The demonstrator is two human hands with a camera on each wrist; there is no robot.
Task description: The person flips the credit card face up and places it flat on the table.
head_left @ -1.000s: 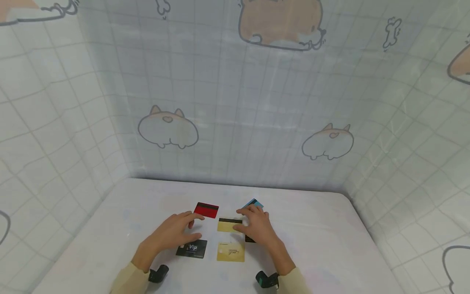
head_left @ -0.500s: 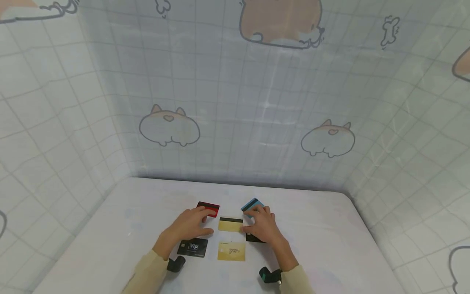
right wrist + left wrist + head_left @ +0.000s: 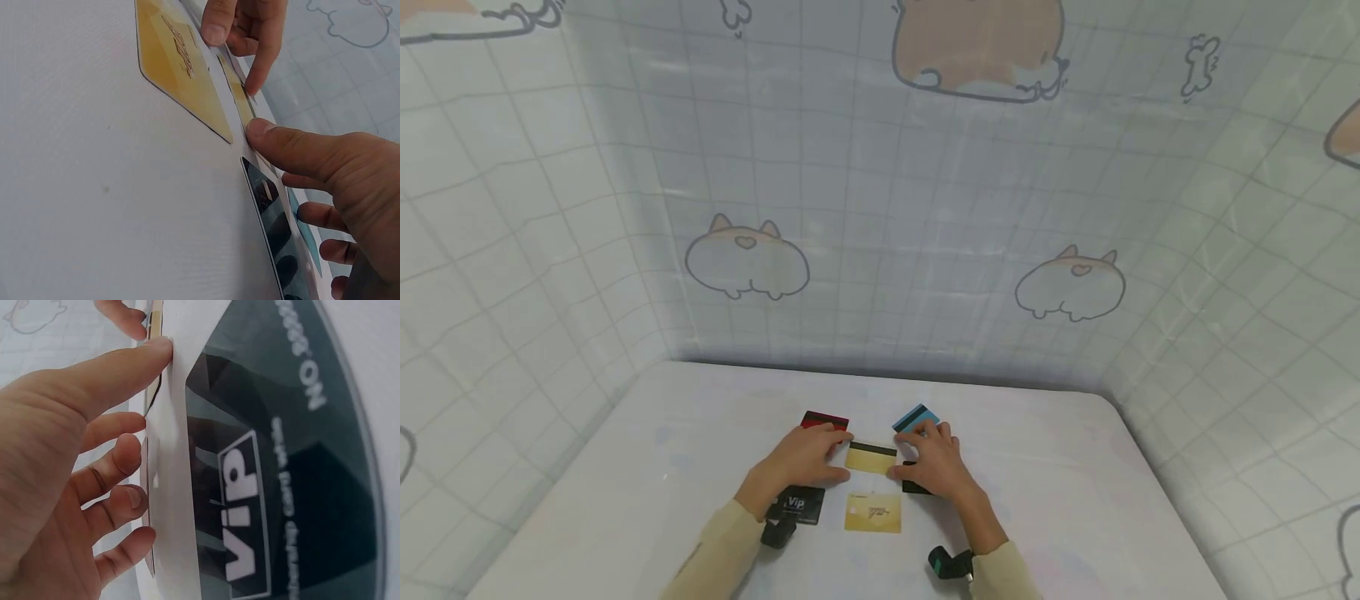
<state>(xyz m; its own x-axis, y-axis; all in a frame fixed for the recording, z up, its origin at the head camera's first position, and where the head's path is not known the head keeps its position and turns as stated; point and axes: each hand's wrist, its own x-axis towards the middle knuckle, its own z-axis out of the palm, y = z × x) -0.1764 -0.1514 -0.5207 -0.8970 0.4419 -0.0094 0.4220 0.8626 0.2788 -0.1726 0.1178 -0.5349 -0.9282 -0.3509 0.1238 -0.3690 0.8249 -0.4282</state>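
A yellow card with a black stripe [image 3: 871, 460] lies in the middle of the group, its stripe toward the far side. My left hand [image 3: 805, 457] holds its left end, thumb at the near corner and index finger at the far corner. At the right end my right hand [image 3: 936, 461] does the same with thumb and index finger. A red card [image 3: 824, 419] lies partly under view of the left fingers. Beyond the right fingers is a blue card [image 3: 915, 418]. A dark card [image 3: 916, 485] shows beneath the right hand, which covers part of it.
Nearest me lie a black Vip card [image 3: 801, 505] and a gold card with a scribbled mark [image 3: 872, 512]. All rest on a white table [image 3: 1037, 467]. A grid-patterned curtain [image 3: 880, 208] with cartoon dogs rises behind and on both sides.
My left hand has moved right, past the red and Vip cards, to the striped yellow card's left end. My right hand has shifted slightly right. The yellow card has turned a little.
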